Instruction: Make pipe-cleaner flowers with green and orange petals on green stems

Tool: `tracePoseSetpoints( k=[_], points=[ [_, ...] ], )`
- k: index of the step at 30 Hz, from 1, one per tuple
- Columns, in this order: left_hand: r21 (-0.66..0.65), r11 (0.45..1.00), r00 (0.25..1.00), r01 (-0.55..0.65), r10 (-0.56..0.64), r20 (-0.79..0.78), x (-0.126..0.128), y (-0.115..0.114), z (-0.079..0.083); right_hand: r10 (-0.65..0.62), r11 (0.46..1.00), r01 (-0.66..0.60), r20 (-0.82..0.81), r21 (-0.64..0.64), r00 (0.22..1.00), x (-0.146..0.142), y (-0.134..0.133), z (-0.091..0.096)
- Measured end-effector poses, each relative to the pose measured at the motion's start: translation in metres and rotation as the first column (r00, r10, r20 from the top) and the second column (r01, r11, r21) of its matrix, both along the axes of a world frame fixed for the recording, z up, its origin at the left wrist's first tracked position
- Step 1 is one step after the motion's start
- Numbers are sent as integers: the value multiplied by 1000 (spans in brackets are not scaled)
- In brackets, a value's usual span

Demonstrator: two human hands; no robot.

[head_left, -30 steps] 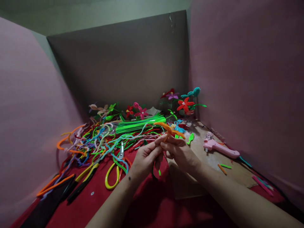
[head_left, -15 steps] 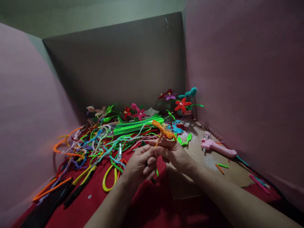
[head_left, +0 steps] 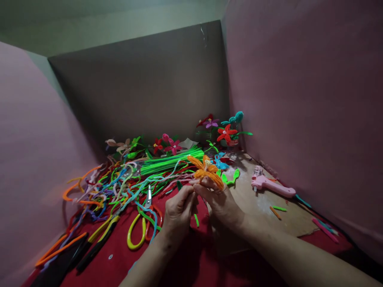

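An orange pipe-cleaner flower (head_left: 206, 169) with a pale centre sits upright between my two hands. My right hand (head_left: 220, 201) is closed under its petals, fingers pinched around the base. My left hand (head_left: 178, 212) is closed too, its fingertips pinching the flower's stem just below, where a dark green strand hangs down. Both hands hover over the red cloth (head_left: 185, 259), in front of a tangle of loose coloured pipe cleaners (head_left: 119, 183).
Yellow-handled scissors (head_left: 140, 227) and pliers (head_left: 98, 237) lie to the left. A bundle of neon green stems (head_left: 170, 158) lies behind. Finished flowers (head_left: 227, 131) stand at the back right. A pink glue gun (head_left: 271, 186) rests on a cardboard sheet (head_left: 269, 211). Pink walls close both sides.
The orange flower has turned in my hands so its petals now face up and spread. Both hands shifted slightly left and lower in view.
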State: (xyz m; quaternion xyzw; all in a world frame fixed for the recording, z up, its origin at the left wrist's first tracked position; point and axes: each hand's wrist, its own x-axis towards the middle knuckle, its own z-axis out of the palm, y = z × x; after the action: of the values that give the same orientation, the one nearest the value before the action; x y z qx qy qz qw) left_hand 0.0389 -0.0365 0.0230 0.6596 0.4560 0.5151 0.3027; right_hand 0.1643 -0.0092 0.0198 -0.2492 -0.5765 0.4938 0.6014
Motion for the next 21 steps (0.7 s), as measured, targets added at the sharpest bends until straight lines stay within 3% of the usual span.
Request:
tracePoseSetpoints(
  k=[2,5,9,11,12,13,15,18,21],
  points=[
    [-85,996,996,31,-23,83,2,1,-1,21,1000,-21,-18,11,1000,-2,1,-2],
    [-276,932,932,233,-132,339,-2,4,1,39,999,-39,-7,3,999,-3,2,-2],
    [-332,726,707,602,-292,644,-18,9,-2,104,992,-108,55,68,993,-1,-2,1],
    [-338,637,642,693,-332,691,-25,8,-3,175,977,-183,86,104,981,1,-5,2],
    [-344,618,639,707,-348,686,-27,8,-3,195,971,-205,94,119,976,1,-7,3],
    [-352,624,655,697,-358,665,-27,7,-2,197,970,-209,96,126,976,1,-8,3],
    [-353,719,749,599,-346,566,-22,5,3,158,981,-166,78,104,984,1,-7,2],
    [-278,912,932,300,-218,291,-9,1,9,21,999,-24,62,45,998,0,-3,-1],
    [-138,988,994,68,-56,91,2,-2,6,-39,999,39,100,12,994,0,2,-3]
  ],
)
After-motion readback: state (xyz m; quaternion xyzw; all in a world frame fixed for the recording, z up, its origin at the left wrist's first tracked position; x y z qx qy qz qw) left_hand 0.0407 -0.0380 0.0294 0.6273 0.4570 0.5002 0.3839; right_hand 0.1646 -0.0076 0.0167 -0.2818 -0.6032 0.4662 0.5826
